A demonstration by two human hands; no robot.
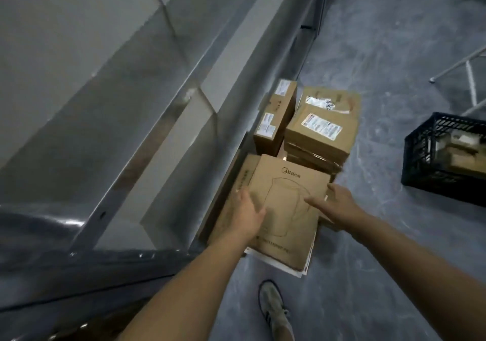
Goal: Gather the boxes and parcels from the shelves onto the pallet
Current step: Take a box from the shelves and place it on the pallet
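Head view, one entry per item.

1. Box point(286, 225): flat brown carton, printed face up, lying on top of the near end of a low pile on the floor. You cannot tell whether a pallet lies under the pile. The box's left edge overlaps a second carton point(246, 175). Its near corner overhangs white sheets point(278, 264).
2. Left hand point(248, 209): you grasp the box's left edge, thumb on the top face, fingers down the side.
3. Right hand point(339, 206): you grasp the right edge, thumb laid across the top, fingers over the side.
4. Tall carton point(276, 114): stands upright at the pile's far left, two labels showing, close against the shelf.
5. Parcels point(320, 130): flat stack at the far right of the pile, label up, edges uneven, just beyond the box.
6. Shelf point(163, 135): metal frame running along the pile's whole left side, just beside it.
7. Crate point(441, 156): black, slotted, some goods inside, well apart to the right.
8. Floor point(373, 172): open grey lane between pile and crate, running past the pile's near edge to your shoe point(273, 309).
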